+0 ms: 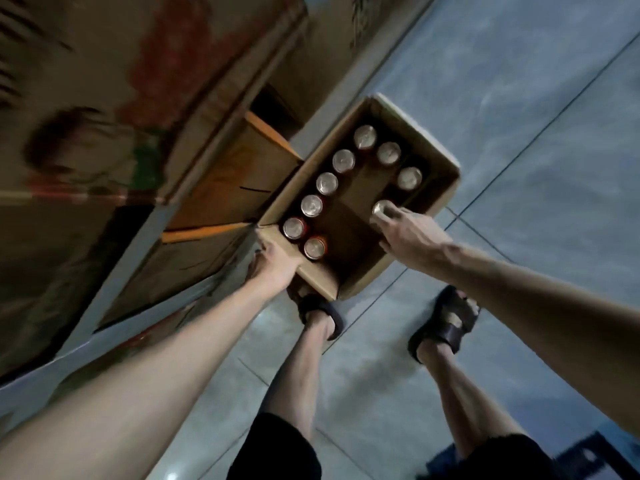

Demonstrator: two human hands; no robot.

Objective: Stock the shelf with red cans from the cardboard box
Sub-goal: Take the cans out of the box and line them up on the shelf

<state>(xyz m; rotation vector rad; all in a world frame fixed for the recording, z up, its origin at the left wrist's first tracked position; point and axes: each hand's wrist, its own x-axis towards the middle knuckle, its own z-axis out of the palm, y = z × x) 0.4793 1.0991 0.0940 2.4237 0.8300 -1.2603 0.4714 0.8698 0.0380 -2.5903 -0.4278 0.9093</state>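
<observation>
Below, right hand (407,234) gripping can (380,206), box (320,277) open

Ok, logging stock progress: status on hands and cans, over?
Left hand grips cardboard box corner. Right hand grips one can inside. Eight other cans upright in box. Nothing in the way.
</observation>
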